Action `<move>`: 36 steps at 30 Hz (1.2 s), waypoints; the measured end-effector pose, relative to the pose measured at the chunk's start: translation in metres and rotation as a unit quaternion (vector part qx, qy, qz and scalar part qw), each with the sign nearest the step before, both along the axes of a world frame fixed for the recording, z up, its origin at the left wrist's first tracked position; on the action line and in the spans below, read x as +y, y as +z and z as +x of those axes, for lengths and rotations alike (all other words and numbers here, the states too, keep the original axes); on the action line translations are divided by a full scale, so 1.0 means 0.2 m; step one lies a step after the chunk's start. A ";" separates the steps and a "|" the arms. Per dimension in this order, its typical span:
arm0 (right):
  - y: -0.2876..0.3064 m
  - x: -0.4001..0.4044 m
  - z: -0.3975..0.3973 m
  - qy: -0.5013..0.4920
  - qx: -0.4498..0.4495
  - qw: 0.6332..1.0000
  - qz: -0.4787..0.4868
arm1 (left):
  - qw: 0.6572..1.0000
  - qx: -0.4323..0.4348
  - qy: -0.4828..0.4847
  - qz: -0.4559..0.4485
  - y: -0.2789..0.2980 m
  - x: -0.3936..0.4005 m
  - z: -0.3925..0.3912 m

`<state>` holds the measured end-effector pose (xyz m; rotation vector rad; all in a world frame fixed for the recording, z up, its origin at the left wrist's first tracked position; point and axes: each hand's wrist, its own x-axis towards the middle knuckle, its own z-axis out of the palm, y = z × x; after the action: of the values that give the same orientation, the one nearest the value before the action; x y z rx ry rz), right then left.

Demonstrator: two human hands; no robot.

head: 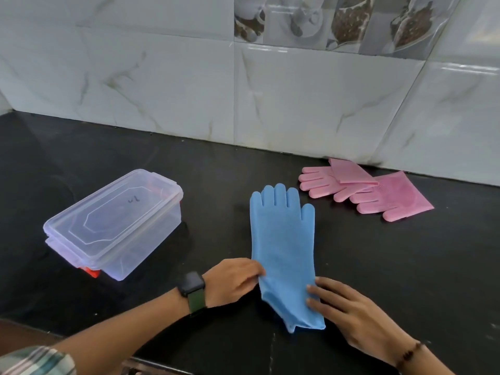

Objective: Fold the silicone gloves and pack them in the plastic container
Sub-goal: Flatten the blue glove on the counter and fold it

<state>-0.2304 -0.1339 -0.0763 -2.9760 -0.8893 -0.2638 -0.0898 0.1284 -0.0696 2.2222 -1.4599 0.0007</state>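
A blue silicone glove (281,239) lies flat on the black counter (205,180), fingers pointing toward the wall. My left hand (232,282) rests at the glove's left edge near the cuff, fingertips touching it. My right hand (349,312) lies flat on the cuff's right side, fingers spread. Two pink gloves (365,189) lie overlapping at the back right, near the wall. The clear plastic container (113,226) sits at the left with its lid on.
A marble-patterned tiled wall (243,90) closes the counter's far side. The counter's front edge (151,361) runs just below my forearms. A red clasp (92,272) shows at the container's near end.
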 end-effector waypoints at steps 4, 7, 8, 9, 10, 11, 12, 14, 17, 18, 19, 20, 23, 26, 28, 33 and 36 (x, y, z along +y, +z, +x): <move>0.00 0.05 0.07 -0.128 0.033 0.978 0.160 | 0.956 0.203 0.185 -0.098 0.01 -0.07 -0.03; 0.04 0.10 0.16 -0.235 0.048 0.912 0.332 | 0.893 0.313 0.278 -0.165 0.01 -0.14 0.00; 0.07 0.12 0.22 -0.282 0.039 0.885 0.369 | 0.870 0.348 0.301 -0.177 0.01 -0.15 0.01; 0.09 0.13 0.27 -0.327 0.043 0.856 0.398 | 0.850 0.375 0.323 -0.181 0.01 -0.17 0.02; 0.11 0.15 0.33 -0.369 0.064 0.831 0.412 | 0.832 0.397 0.344 -0.177 0.01 -0.19 0.04; 0.11 0.15 0.39 -0.401 0.091 0.813 0.411 | 0.814 0.420 0.366 -0.168 0.01 -0.20 0.06; 0.12 0.16 0.44 -0.431 0.121 0.804 0.392 | 0.793 0.444 0.386 -0.158 0.02 -0.22 0.07; 0.10 0.16 0.51 -0.473 0.157 0.794 0.348 | 0.754 0.493 0.411 -0.138 0.04 -0.25 0.12; 0.10 0.18 0.53 -0.500 0.166 0.781 0.336 | 0.758 0.490 0.418 -0.099 0.07 -0.27 0.17; 0.10 0.19 0.53 -0.506 0.159 0.783 0.325 | 0.779 0.460 0.418 -0.080 0.08 -0.27 0.17; 0.10 0.20 0.53 -0.512 0.152 0.786 0.312 | 0.809 0.413 0.414 -0.055 0.08 -0.27 0.17; 0.09 0.20 0.53 -0.517 0.145 0.790 0.297 | 0.844 0.351 0.405 -0.022 0.07 -0.27 0.17; 0.09 0.20 0.53 -0.517 0.140 0.810 0.240 | 0.925 0.129 0.354 0.055 0.04 -0.25 0.18; 0.09 0.19 0.54 -0.501 0.153 0.832 0.182 | 0.971 -0.190 0.134 0.063 0.03 -0.19 0.20; 0.08 0.18 0.53 -0.488 0.159 0.842 0.168 | 0.954 -0.281 0.030 0.097 0.01 -0.14 0.22; 0.08 0.06 0.50 -0.387 0.095 0.907 0.134 | 0.938 -0.311 -0.031 0.148 -0.03 -0.11 0.32; 0.05 -0.08 0.47 -0.193 -0.057 0.979 -0.027 | 0.953 -0.271 -0.056 0.127 -0.01 -0.15 0.35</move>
<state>-0.1367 -0.1503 -0.0663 -3.1903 -0.3189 -0.4264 -0.0200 0.0983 -0.0708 2.4621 -1.9662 0.4409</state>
